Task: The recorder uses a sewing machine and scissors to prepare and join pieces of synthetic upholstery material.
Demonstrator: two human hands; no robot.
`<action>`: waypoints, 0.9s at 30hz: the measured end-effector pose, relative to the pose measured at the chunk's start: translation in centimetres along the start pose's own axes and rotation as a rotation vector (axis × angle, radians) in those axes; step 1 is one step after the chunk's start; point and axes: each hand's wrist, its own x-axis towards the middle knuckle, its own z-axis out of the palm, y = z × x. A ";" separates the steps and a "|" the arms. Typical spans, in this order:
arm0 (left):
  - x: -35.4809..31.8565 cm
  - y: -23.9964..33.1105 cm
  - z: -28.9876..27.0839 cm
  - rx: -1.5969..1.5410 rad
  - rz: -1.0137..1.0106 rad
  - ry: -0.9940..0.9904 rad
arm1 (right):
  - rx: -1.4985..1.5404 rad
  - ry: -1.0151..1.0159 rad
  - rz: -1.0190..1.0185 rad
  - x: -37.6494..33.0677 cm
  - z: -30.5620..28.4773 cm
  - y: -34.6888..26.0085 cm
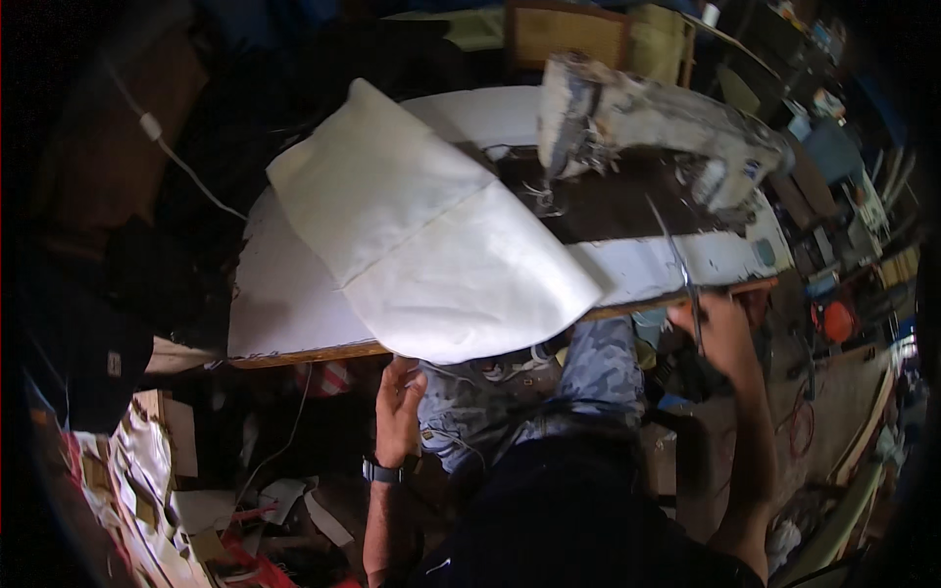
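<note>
A large cream-white sheet of material (pixel 441 245), crossed by a seam or fold line, lies over the white sewing table, its rounded near end overhanging the front edge. Just below that end is my left hand (pixel 397 416), palm up with fingers loosely curled and thumb apart. Its fingertips meet the sheet's edge and are partly hidden there; I see no grip on it. At the table's front right, my right hand (pixel 723 333) is closed around the handles of metal scissors (pixel 674 243), whose blades point up and away over the tabletop.
A worn sewing machine (pixel 667 122) stands at the back right over a dark recess in the white tabletop (pixel 279 304). A white cord (pixel 186 171) runs in from the left. Scraps (pixel 284 500) litter the lower left. Clutter, including a red round object (pixel 833 320), fills the right side.
</note>
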 end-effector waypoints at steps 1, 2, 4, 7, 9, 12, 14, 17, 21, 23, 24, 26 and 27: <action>0.8 -0.3 0.5 -0.131 -0.007 -0.052 | -0.211 0.062 -0.016 1.3 -0.8 1.8; 0.9 -0.4 1.2 -0.125 -0.005 -0.068 | -0.414 0.124 -0.043 3.3 -1.2 3.8; 1.6 -0.8 2.0 -0.193 -0.095 0.041 | -0.507 0.157 -0.094 6.3 -1.8 7.3; 1.4 -1.4 2.5 -0.216 -0.061 0.071 | -0.392 0.064 -0.085 10.1 -3.4 8.4; 1.1 -1.6 2.6 -0.207 -0.040 0.072 | -0.231 -0.016 -0.093 12.3 -3.7 9.7; 0.7 -1.4 2.7 -0.231 -0.028 0.080 | -0.247 -0.065 -0.130 12.2 -4.1 6.9; 0.8 -2.4 2.6 -0.213 0.005 0.112 | -0.380 0.118 -0.176 10.8 -3.4 6.6; 1.0 -2.0 3.4 -0.252 -0.036 0.108 | -0.322 0.291 -0.277 6.8 -0.4 -0.3; -0.2 -1.5 2.9 -0.250 0.035 0.137 | -0.127 0.058 -0.880 2.9 7.6 -8.0; -0.6 -1.1 2.6 -0.064 -0.011 0.143 | -0.343 0.061 -1.061 1.3 10.6 -9.6; -1.0 0.9 3.2 -0.008 -0.023 0.150 | -0.315 0.066 -1.080 1.0 11.9 -9.4; -1.7 0.4 2.9 -0.067 0.008 0.122 | -0.242 0.104 -1.087 0.7 14.2 -9.3; -1.9 0.5 2.8 -0.068 0.025 0.127 | -0.243 0.118 -1.099 1.0 14.7 -9.4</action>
